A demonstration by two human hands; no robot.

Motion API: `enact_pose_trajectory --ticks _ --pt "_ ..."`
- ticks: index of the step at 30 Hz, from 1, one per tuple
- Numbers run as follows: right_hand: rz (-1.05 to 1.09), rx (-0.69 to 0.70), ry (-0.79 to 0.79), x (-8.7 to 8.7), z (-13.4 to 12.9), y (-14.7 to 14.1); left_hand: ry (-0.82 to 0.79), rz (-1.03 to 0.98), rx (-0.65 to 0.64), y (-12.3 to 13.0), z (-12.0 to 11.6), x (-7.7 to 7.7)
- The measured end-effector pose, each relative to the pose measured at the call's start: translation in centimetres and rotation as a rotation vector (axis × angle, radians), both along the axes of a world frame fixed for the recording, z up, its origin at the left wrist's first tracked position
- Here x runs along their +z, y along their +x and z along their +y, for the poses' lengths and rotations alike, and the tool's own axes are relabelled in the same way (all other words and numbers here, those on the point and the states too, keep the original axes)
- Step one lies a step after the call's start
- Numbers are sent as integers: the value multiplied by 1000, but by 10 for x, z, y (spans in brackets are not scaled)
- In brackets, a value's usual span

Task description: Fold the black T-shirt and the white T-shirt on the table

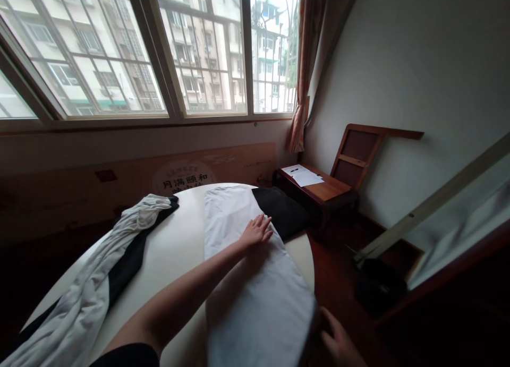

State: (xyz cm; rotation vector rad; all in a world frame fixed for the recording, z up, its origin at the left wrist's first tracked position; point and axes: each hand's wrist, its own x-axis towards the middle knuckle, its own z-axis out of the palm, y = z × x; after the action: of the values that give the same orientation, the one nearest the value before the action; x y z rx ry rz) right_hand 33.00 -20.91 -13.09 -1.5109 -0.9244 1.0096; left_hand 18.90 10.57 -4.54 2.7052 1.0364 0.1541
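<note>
A long piece of white cloth, laid out flat and folded, runs from the far side of the round white table toward me. My left hand rests on it near its right edge, fingers stretched out and palm down. Low on the right, my right hand is beside the cloth's near right edge, with thumb and finger apart and nothing seen between them. It is slightly blurred and partly cut off by the frame. Black folded cloth lies at the far right, partly beneath the white one.
Crumpled light grey cloth with black cloth lies along the table's left side. Beyond stand a low wooden table with papers and a wooden-framed panel. A dark bin is at right. Barred windows line the back.
</note>
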Motion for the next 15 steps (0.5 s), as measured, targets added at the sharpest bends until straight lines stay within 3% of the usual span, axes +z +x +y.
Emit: enact_pose_trajectory --ticks 6,9,12,15 --pt "198 117 32 -3 7 8 -117 91 -239 -36 -125 40" --pt "212 225 -21 -6 6 11 -192 204 -178 -54 -185 55" --pt "172 258 -49 -2 -2 13 -184 274 -7 -71 -234 46" --pt "166 287 -30 12 -13 13 -156 207 46 -91 -267 18"
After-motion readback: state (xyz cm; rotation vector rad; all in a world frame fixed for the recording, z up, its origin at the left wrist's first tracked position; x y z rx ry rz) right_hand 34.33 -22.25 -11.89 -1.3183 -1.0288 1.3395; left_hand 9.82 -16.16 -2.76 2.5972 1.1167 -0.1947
